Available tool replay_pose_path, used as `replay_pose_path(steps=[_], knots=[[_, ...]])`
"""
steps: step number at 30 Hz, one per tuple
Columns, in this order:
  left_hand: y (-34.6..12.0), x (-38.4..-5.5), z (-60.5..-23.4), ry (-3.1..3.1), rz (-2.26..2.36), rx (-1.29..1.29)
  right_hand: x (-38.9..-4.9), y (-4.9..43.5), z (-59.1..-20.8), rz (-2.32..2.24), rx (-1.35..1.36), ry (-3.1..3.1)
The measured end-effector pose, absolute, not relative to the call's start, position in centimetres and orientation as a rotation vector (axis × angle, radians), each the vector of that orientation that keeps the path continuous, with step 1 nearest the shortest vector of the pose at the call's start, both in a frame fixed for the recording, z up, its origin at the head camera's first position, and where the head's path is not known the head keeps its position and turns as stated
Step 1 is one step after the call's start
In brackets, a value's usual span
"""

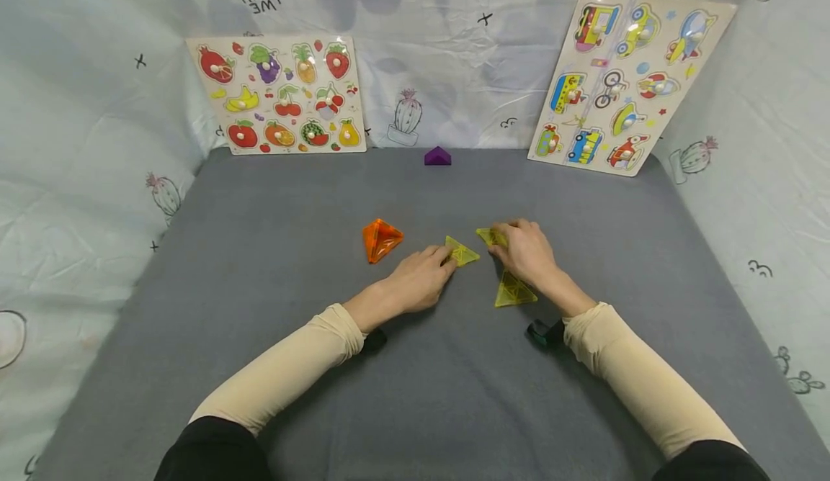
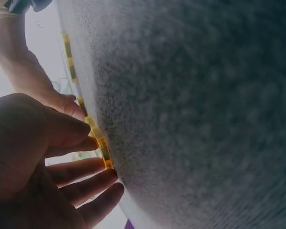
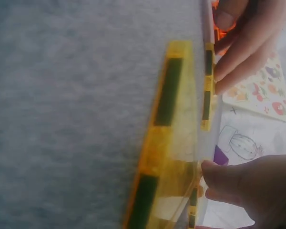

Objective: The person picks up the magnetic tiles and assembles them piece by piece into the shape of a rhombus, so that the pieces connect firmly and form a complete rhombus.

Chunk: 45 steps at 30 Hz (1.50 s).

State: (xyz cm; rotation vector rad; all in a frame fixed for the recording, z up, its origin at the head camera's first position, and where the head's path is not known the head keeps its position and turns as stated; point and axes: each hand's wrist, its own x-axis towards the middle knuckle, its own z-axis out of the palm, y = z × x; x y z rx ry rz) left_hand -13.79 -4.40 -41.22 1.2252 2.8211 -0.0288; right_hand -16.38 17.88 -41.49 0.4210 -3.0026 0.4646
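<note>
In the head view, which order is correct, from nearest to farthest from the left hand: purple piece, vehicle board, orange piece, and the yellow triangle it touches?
1. Yellow triangle: touching the left hand.
2. Orange piece: left of the hand, slightly beyond.
3. Purple piece: ahead, much farther back.
4. Vehicle board: farthest, at the back right.

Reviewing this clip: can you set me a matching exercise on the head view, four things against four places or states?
1. Left hand
2. Orange piece
3. Purple piece
4. Vehicle board

A. at the far edge of the table, near its middle
B. propped up at the back right
C. touching the leftmost yellow triangle
D. left of all the yellow triangles

Pairs: 1-C, 2-D, 3-A, 4-B
</note>
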Motion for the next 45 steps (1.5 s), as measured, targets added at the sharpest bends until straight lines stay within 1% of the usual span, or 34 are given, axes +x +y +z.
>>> replay_pose_path(steps=[5, 9, 14, 25, 29, 35, 41, 45], knots=[[-4.4, -13.8, -41.2, 2.802, -0.035, 1.232, -17.0, 17.8, -41.4, 0.691, 0.338, -2.926], [-4.3, -13.7, -41.2, 2.791, -0.047, 1.227, -17.1, 17.3, -41.3, 0.849, 0.346, -2.825], [-4.2, -13.6, -41.0, 2.804, -0.043, 1.239, -17.2, 16.4, -41.1, 0.862, 0.422, -2.757], [-4.1, -13.7, -41.1, 2.803, -0.028, 1.268, -16.7, 15.0, -40.7, 0.953, 0.709, -2.693], [-4.3, -14.4, -41.0, 2.845, 0.156, 1.224, -16.6, 14.9, -40.8, 0.946, 0.734, -2.702], [-4.2, -16.3, -41.1, 2.942, 0.549, 1.111, -16.5, 14.9, -40.9, 0.943, 0.732, -2.712], [-4.2, -17.4, -41.6, 2.849, 0.702, 1.019, -16.3, 14.9, -41.1, 0.980, 0.782, -2.692], [-4.0, -17.6, -41.7, 2.859, 0.802, 1.032, -16.4, 14.9, -41.1, 0.989, 0.796, -2.669]])
